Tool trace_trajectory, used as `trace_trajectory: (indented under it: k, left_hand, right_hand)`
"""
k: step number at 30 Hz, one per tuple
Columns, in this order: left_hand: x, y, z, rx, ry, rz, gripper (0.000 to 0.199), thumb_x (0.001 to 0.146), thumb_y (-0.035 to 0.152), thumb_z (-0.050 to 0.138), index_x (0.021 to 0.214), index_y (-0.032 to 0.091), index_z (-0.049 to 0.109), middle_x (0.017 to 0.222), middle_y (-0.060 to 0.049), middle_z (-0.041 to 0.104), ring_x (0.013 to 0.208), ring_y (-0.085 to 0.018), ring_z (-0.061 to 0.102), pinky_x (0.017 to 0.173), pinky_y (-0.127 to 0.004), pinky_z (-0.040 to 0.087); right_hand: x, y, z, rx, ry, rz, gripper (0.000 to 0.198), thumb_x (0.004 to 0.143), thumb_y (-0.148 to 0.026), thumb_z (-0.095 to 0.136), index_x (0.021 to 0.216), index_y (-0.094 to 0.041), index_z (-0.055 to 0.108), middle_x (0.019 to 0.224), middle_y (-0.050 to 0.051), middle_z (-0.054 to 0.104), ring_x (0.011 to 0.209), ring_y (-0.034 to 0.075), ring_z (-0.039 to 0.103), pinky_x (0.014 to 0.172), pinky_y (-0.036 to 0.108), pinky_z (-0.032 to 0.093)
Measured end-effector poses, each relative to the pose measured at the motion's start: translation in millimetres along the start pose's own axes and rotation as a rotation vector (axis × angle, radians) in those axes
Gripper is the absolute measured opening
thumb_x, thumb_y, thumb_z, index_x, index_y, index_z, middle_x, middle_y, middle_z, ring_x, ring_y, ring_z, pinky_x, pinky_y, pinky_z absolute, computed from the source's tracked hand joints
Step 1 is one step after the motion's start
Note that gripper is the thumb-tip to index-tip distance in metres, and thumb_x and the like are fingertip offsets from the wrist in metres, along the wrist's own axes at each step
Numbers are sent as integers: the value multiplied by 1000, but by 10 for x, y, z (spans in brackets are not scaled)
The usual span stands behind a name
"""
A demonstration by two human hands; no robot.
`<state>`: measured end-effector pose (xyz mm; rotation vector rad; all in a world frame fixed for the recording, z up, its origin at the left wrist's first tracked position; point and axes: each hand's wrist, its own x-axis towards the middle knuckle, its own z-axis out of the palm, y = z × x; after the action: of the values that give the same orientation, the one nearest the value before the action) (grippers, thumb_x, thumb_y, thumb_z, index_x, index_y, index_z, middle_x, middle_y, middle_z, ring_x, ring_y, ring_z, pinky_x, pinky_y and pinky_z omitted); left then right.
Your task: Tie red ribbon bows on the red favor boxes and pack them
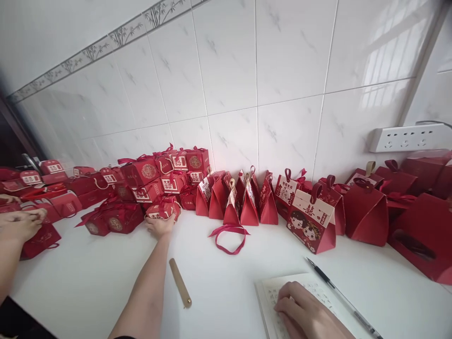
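My left hand (158, 225) reaches forward, its fingers wrapped round a small red gift box (164, 207) at the front of a stack. On an open notebook (265, 306) with handwritten lines rests my right hand (305, 310). Its fingers are curled, and nothing shows in them. A black-and-clear pen (342, 296) lies to the right of the notebook. Between my arms are a tan strap (179, 282) with a metal stud and a loop of red ribbon (230, 240).
At the far left, another person's hand (26, 226) is at a red box (44, 238). Stacked red boxes (141, 170), upright triangular red boxes (249, 207) and a box with cartoon figures (310, 221) line the tiled wall. A power strip (411, 138) sits at the right.
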<state>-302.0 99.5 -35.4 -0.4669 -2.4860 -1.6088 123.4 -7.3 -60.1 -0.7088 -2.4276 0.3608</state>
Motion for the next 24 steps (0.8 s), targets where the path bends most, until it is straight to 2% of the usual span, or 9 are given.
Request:
trace_trajectory:
  k: [6,10,13,16,18,20,22,24]
  left_hand:
    - [-362,102,-157,-124,110,38,93,61,33,72,132,5,16,129,-26,32,125,-38,34,104,-51,30]
    - [-667,466,-276,-220,71,250,93,59,30,75,131,10,21,129,-19,35,126,-29,35,107,-41,30]
    - [-1128,777,-326,-430,-56,503,86,62,28,72,130,10,23,126,-18,36,124,-27,38,106,-38,33]
    - [-1825,919,-357,-579,-299,686,87,60,28,74,130,14,24,126,-16,36,127,-29,34,107,-40,31]
    - [-2320,891,-396,-672,-469,721,89,59,26,74,131,19,22,127,-16,35,127,-30,36,106,-43,32]
    - [-2736,804,-452,-739,-610,730,88,60,21,73,130,21,20,129,-16,33,127,-30,36,104,-46,34]
    - [-3010,714,-505,-805,-724,734,88,61,21,73,129,20,18,128,-17,34,124,-29,40,101,-46,38]
    - [-3127,651,-544,-841,-777,777,89,61,22,74,129,18,16,128,-18,34,123,-30,41,99,-47,40]
  right_hand:
    - [10,-126,-54,84,-19,65,22,92,-18,34,89,-21,57,92,6,54,77,16,60,67,27,54]
    - [-2,-115,-87,191,-13,143,18,91,-25,40,93,-20,57,98,7,53,80,17,60,71,31,53]
    - [18,-56,-155,255,35,229,22,91,-36,43,94,-20,57,99,7,54,78,17,59,73,33,53]
    - [35,67,-255,327,109,341,34,90,-48,42,99,-19,55,106,9,53,86,20,58,80,39,50]
    - [27,168,-309,446,184,413,47,85,-57,47,112,-19,49,115,12,49,98,24,56,86,43,48]
    - [11,249,-330,648,249,447,67,79,-63,52,128,-21,35,124,15,44,108,26,53,89,46,47]
    - [4,285,-312,860,303,436,75,78,-63,56,135,-26,24,131,14,39,114,27,49,91,47,46]
    - [16,279,-278,1008,371,427,71,78,-59,60,133,-32,25,135,10,38,115,27,49,91,47,47]
